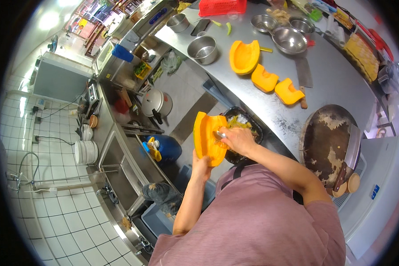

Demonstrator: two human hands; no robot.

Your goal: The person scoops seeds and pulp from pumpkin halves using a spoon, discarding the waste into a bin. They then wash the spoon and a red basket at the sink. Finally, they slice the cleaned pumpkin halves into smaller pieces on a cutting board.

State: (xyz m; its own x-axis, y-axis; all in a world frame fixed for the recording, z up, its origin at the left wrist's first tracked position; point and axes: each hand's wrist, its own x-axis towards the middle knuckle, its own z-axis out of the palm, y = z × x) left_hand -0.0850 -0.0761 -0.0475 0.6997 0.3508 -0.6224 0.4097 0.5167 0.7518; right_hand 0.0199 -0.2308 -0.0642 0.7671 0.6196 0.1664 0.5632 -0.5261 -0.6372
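Observation:
My left hand (202,163) grips the lower end of a hollowed pumpkin piece (204,136), its orange inside facing up and to the right. In my right hand (238,140) is a metal spoon (219,135), pressed to the pumpkin's inner face where stringy pulp shows. The spoon's handle is hidden in my fist. Just beyond my right hand, below the table edge, stands a bin lined with a black bag (260,128), holding yellow-green scraps (236,122).
On the steel table (252,96) lie a pumpkin half (244,58), two cut pumpkin chunks (264,78), a cleaver (304,74) and steel bowls (290,40). Another cleaver (353,146) rests on the round chopping block (322,139). A sink (119,169) and blue jug (168,148) are leftward.

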